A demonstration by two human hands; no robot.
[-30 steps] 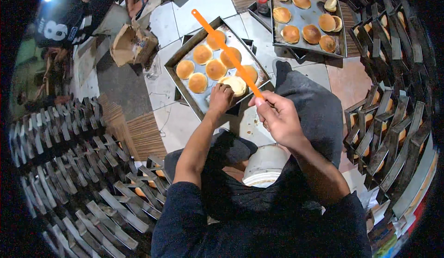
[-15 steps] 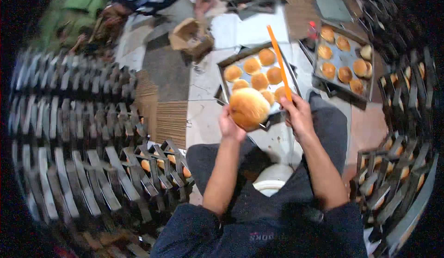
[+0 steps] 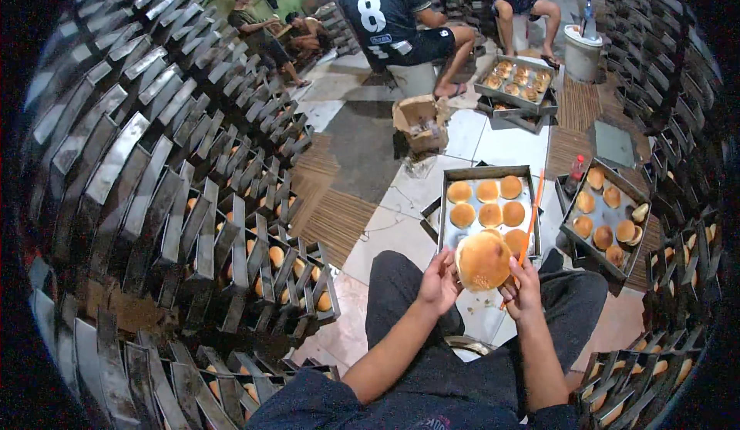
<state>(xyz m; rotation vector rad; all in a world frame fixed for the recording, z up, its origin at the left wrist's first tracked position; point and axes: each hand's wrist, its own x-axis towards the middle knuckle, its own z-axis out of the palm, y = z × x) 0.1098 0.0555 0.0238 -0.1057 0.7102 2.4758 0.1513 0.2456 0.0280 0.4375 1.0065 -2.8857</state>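
Observation:
A large golden-brown bun is held up between my hands, above the near end of a dark metal tray. My left hand has its fingers curled at the bun's left edge. In my right hand is a long thin orange stick, slanting up and away, while those fingertips also touch the bun's right edge. Several smaller-looking round buns lie in rows in the tray. The bun hides part of the tray's near end.
Another tray of buns stands to the right, with a red-capped bottle beside it. Stacked metal trays rise on both sides. Ahead are a torn cardboard box, more bun trays, a white bucket and several seated or standing people.
The view has lifted and turned, showing more of the room ahead. My hands have come closer together, and my right fingers now touch the bun. The orange stick stands more upright.

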